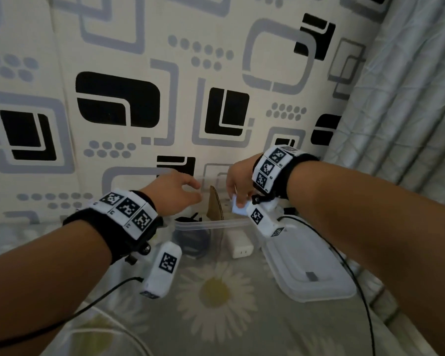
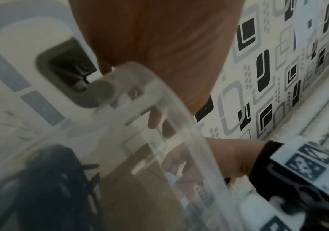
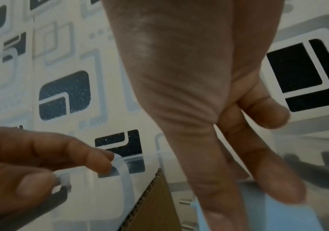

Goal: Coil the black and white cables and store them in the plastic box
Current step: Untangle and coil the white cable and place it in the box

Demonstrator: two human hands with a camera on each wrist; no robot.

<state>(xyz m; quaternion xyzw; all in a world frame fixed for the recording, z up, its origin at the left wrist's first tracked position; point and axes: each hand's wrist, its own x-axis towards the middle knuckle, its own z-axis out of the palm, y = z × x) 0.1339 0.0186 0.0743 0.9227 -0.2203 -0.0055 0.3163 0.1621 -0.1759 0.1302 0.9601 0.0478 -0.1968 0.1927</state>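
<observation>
Both forearms reach over box [image 1: 211,223]. Right hand [image 1: 238,185] pinches white block [image 1: 238,208], lowering it in; left hand [image 1: 176,192] relaxed, touching far rim. Storing step. Next: release, fit lid [image 1: 311,265].

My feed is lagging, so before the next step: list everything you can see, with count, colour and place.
plastic box: one, clear, on the bedsheet by the wall, open.
black cable: one bundle, black, in the box's left part.
cardboard divider: one, brown, upright in the middle of the box.
white charger: one, white, in the box's right part, prongs toward the camera.
white block: one, white to pale blue, held over the box's right part.
lid: one, clear, on the sheet right of the box.
bedsheet: one, greenish with daisies.
wall: cream, black and grey squares.
left hand: touches the box's far rim.
right hand: pinches the white block.
</observation>
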